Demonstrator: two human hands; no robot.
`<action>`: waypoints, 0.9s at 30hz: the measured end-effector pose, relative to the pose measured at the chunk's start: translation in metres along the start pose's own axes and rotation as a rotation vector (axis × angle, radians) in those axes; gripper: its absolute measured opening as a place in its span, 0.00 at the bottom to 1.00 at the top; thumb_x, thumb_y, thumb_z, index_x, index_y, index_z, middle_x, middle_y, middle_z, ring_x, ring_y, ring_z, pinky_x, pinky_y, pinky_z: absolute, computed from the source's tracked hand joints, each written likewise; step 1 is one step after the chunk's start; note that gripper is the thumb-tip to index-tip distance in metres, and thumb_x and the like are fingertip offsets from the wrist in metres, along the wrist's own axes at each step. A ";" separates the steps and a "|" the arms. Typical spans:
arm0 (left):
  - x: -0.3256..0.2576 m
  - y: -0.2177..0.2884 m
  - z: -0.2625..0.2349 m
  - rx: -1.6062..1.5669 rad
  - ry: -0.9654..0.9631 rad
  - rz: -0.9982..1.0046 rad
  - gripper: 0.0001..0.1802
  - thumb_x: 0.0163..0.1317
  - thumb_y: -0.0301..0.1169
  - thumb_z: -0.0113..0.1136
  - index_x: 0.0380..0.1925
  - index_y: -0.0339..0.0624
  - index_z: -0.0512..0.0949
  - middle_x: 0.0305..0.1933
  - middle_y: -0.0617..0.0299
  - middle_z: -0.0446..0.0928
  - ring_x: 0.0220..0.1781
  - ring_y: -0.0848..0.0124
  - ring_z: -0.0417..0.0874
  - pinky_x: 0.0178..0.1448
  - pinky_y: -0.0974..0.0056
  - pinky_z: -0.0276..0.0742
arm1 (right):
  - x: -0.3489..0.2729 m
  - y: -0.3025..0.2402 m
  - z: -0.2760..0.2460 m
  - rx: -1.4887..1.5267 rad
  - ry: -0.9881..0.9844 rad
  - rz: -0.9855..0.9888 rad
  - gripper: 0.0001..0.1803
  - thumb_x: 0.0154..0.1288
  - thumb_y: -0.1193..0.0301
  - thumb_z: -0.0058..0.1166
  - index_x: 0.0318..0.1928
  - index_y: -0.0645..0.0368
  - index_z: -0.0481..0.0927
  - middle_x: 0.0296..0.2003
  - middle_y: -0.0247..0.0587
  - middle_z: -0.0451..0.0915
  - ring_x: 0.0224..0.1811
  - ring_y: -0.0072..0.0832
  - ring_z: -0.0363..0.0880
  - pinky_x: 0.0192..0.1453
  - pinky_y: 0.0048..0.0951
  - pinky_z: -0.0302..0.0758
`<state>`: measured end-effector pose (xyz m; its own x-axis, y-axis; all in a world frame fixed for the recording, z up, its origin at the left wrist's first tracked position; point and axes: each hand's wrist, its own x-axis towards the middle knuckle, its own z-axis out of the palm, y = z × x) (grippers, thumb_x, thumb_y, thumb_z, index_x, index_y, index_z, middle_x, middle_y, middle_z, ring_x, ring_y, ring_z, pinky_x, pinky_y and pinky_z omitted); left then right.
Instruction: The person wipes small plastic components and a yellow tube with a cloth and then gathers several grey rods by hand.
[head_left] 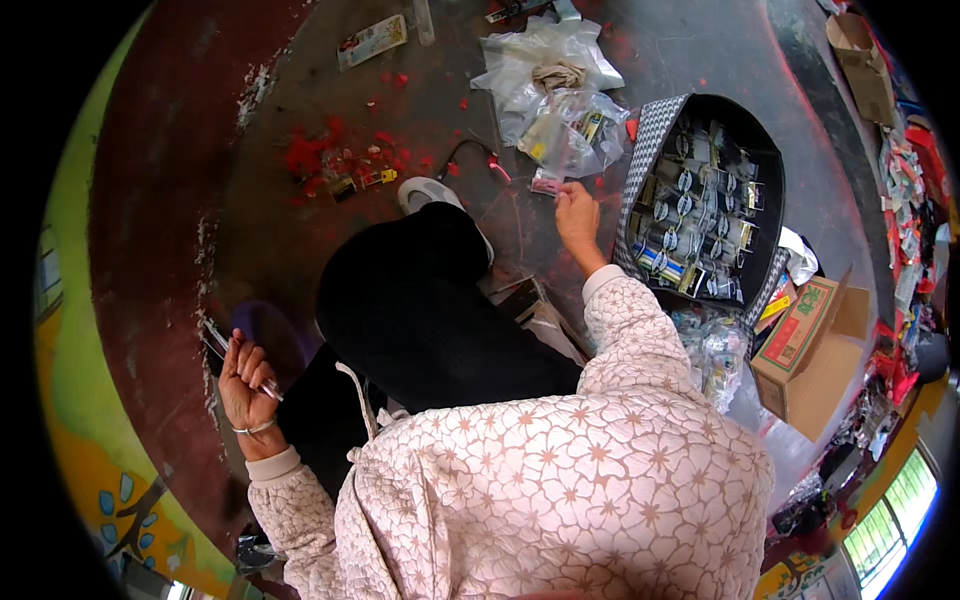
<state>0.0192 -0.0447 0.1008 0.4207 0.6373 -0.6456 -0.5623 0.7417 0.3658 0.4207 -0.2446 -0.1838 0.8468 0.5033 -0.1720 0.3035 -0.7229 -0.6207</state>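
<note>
My left hand (245, 378) is closed round a slim silver metal tool (213, 338), whose two ends stick out of the fist; its exact kind is hard to make out. A thin bracelet circles that wrist. My right hand (578, 218) reaches out to the far right of my knee and pinches a small pink-and-white packet (546, 182) just above the floor. Close beyond it lies a clear plastic bag (572, 132) with small packaged items inside. Right of the hand stands a black-lined box (648, 150) with a checked rim, holding several rows of small packaged goods.
Red scraps (318, 152) and a small yellow-and-black item (362, 182) lie beyond my shoe (432, 192). A printed card (372, 42) is farther off. An open cardboard box (800, 350) stands at the right, near heaped packaging (900, 190). My bent black-clad leg (430, 310) fills the middle.
</note>
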 end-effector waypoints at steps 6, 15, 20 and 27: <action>-0.012 -0.011 0.049 -0.041 0.093 0.054 0.12 0.66 0.30 0.39 0.38 0.31 0.67 0.19 0.68 0.55 0.18 0.81 0.53 0.18 0.77 0.51 | -0.022 0.010 0.004 0.033 -0.173 0.024 0.09 0.55 0.69 0.46 0.31 0.59 0.77 0.23 0.45 0.78 0.28 0.40 0.78 0.35 0.38 0.72; 0.051 -0.031 0.060 0.268 0.007 -0.071 0.10 0.65 0.28 0.42 0.41 0.34 0.70 0.16 0.72 0.51 0.14 0.83 0.48 0.13 0.77 0.43 | -0.006 0.003 -0.031 0.621 -0.440 0.293 0.10 0.55 0.73 0.47 0.37 0.62 0.75 0.27 0.46 0.79 0.28 0.32 0.79 0.30 0.29 0.73; 0.105 -0.036 0.054 0.225 -0.022 -0.149 0.09 0.64 0.29 0.43 0.37 0.36 0.70 0.16 0.73 0.51 0.14 0.83 0.49 0.13 0.78 0.44 | 0.022 -0.083 -0.067 1.127 -0.662 0.359 0.09 0.57 0.74 0.48 0.39 0.64 0.73 0.27 0.42 0.78 0.22 0.22 0.76 0.22 0.16 0.70; 0.131 -0.068 0.110 0.680 0.031 0.096 0.08 0.63 0.32 0.45 0.33 0.39 0.70 0.26 0.62 0.72 0.24 0.77 0.71 0.19 0.73 0.67 | 0.040 -0.296 -0.081 0.580 -1.161 -0.301 0.09 0.57 0.70 0.51 0.32 0.65 0.76 0.19 0.38 0.77 0.16 0.19 0.73 0.18 0.17 0.68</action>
<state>0.1914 0.0117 0.0651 0.3653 0.7083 -0.6040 -0.0202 0.6548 0.7556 0.3995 -0.0489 0.0547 -0.1685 0.9253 -0.3398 -0.0620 -0.3540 -0.9332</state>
